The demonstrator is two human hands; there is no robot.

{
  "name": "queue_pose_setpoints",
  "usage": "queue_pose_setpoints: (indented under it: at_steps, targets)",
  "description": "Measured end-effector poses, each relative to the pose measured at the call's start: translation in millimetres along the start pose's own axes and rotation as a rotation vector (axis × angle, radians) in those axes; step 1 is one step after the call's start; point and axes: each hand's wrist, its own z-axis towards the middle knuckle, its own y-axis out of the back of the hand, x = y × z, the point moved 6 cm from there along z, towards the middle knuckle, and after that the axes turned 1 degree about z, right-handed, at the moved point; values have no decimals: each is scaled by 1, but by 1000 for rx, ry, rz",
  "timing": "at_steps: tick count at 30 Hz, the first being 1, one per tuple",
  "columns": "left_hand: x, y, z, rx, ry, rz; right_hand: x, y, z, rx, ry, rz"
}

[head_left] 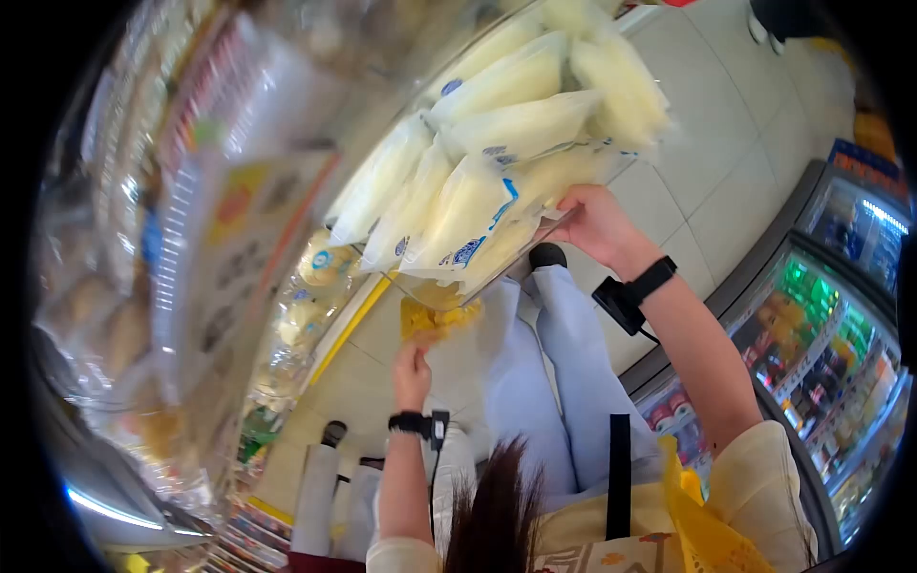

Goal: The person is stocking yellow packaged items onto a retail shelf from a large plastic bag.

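A clear-walled bin (pixel 506 269) holds several plastic bags of pale yellow-white food (pixel 468 224) with blue print, piled at a slant. My right hand (pixel 597 227) is at the bin's near right edge, fingers curled over the rim beside the bags. Lower and to the left, my left hand (pixel 414 374) is closed with its fingertips on a crumpled yellow piece of material (pixel 435 320), just below the bin's front corner. Motion blur softens the yellow piece, and the bin's wall partly overlaps it.
Shelves of wrapped goods (pixel 310 296) run along the left, with a blurred price sign (pixel 248 229) close by. Glass-door drink coolers (pixel 812 334) stand on the right. Other people's legs (pixel 315 497) show at the lower left; another person's feet (pixel 764 33) are at top right.
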Motion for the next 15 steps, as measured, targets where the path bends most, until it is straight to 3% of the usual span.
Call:
queue_pose_setpoints:
  at_steps: [1,7,8,9,10,15]
  targets:
    - [12,-15,17,-26,-45,-61,2,-1,0,9,-11,-29]
    - [145,-92,55,-141,179,6,6,-9,-11,16,-20,-171]
    - [173,-92,57,-275,189,-98,2,1,-5,76,-68,-205]
    - [182,-86,64,-410,193,-207,0,3,-5,74,-56,-211]
    - [189,-83,67,-393,296,-15,-2,2,-9,87,-45,-173]
    - [201,-75,82,-536,207,83,-22,14,-9,123,43,-79]
